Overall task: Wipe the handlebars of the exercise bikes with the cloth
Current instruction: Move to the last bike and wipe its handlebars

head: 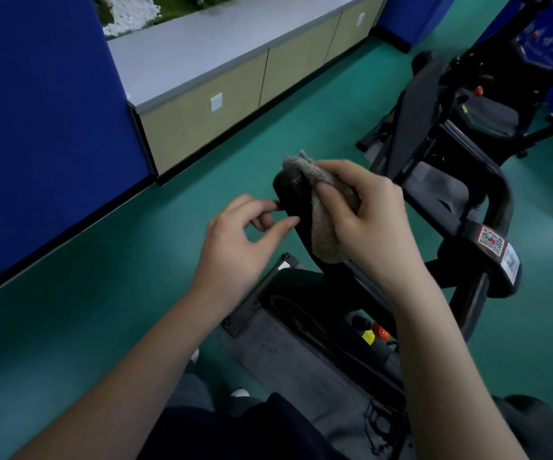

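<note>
A black padded handlebar grip (296, 202) of the near exercise bike rises in the middle of the view. A grey-beige cloth (326, 224) is draped over its right side. My right hand (373, 215) is closed on the cloth and presses it against the grip. My left hand (240, 237) is just left of the grip, fingers curled and apart, with its fingertips touching the grip's edge and nothing held. The bar's far loop (497, 194) curves round to the right, past a clamp with a QR sticker (492, 242).
A second black exercise bike (461, 104) stands at the upper right on the green floor (102, 277). A low cabinet with a grey top (208, 71) runs along the back. A blue panel (43, 127) fills the left. The near bike's frame and flywheel (318, 320) lie below my hands.
</note>
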`<action>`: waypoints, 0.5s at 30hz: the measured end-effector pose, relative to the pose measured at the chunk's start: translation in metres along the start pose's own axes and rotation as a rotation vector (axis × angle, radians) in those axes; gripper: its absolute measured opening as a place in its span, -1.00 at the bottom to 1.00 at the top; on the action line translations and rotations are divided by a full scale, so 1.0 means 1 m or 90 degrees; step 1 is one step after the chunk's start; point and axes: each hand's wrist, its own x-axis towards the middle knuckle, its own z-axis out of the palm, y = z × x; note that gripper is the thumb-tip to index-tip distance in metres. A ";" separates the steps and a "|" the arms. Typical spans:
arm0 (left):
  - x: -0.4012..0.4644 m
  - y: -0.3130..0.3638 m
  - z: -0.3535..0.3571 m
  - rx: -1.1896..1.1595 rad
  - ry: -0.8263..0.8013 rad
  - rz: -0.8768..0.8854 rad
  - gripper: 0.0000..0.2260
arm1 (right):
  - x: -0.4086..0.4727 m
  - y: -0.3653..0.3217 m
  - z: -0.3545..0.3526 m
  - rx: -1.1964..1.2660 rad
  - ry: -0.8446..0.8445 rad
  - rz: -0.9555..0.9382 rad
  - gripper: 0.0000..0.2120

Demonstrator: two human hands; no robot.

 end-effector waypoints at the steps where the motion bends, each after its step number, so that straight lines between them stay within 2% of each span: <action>1: 0.000 0.001 -0.003 0.005 -0.003 0.008 -0.85 | -0.005 0.003 -0.001 0.000 0.004 0.013 -0.77; 5: 0.004 0.004 -0.017 0.015 -0.017 0.030 -0.82 | -0.026 0.015 -0.005 -0.040 0.022 0.071 -0.77; 8: 0.011 0.008 -0.023 0.002 -0.029 0.027 -0.82 | -0.038 0.013 0.003 0.008 0.148 0.115 -0.80; 11: 0.020 0.013 -0.028 -0.007 -0.056 0.039 -0.77 | -0.032 0.000 0.024 0.051 0.284 0.053 -0.81; 15: 0.028 0.014 -0.034 -0.035 -0.125 0.069 -0.73 | -0.032 -0.009 0.055 0.020 0.359 -0.007 -0.80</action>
